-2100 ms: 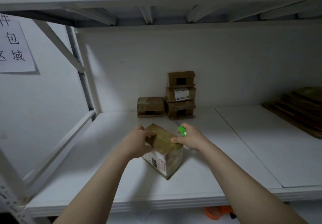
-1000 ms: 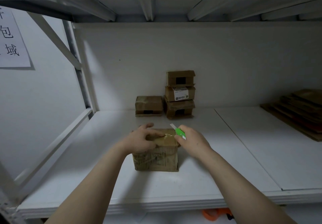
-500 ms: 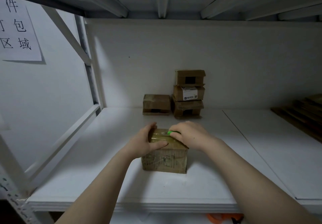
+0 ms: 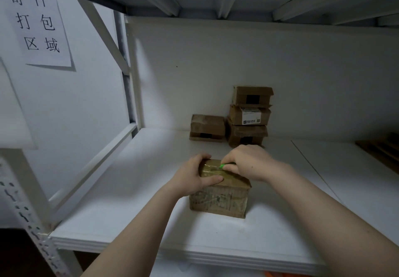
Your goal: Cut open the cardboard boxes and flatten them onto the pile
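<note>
— Where is the box you're working on?

— I have the taped box [image 4: 219, 199] standing on the white shelf [image 4: 133, 207], near the front edge and roughly in the middle of my view.

— And your hands?

— My left hand [image 4: 192, 178] grips the box's left end, with the thumb laid across the top and the fingers curled over the far edge. My right hand [image 4: 248, 162] is closed around the green cutter [image 4: 223, 165], pinching it low over the box's top, just beside the left fingers. Only a sliver of green shows, and I cannot tell whether the blade touches the tape.

— What else is on the shelf?

— At the rear, against the back wall [image 4: 280, 71], there's a stack of three boxes [image 4: 250, 115]. A single box [image 4: 207, 127] sits just beside it on the left, though I cannot tell if they touch. At far right, the pile of flattened cardboard [image 4: 382, 149] lies at the edge of my view, well apart from the box I hold. A paper sign [image 4: 36, 22] with printed characters is stuck up at upper left.
</note>
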